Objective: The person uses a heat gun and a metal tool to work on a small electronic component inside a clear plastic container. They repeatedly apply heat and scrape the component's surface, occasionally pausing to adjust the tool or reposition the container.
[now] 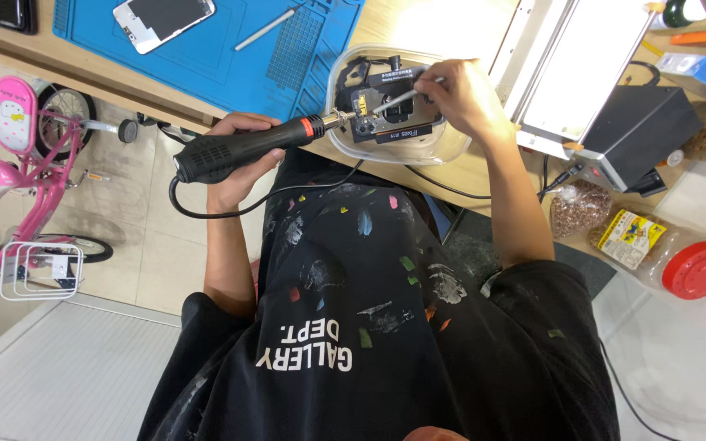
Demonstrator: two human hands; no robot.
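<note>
1. Left hand (243, 159): wrapped around black heat gun (239, 149), nozzle aimed at fixture (386, 110).
2. Right hand (461, 96): pinching tweezers (398, 100), tips down on fixture.
3. Fixture: black, seated in clear tray (386, 151) at desk edge (cord trailing below).
4. Nearby: blue mat (206, 57) with phone (163, 20); pink bicycle (22, 175) on floor, well apart.
</note>
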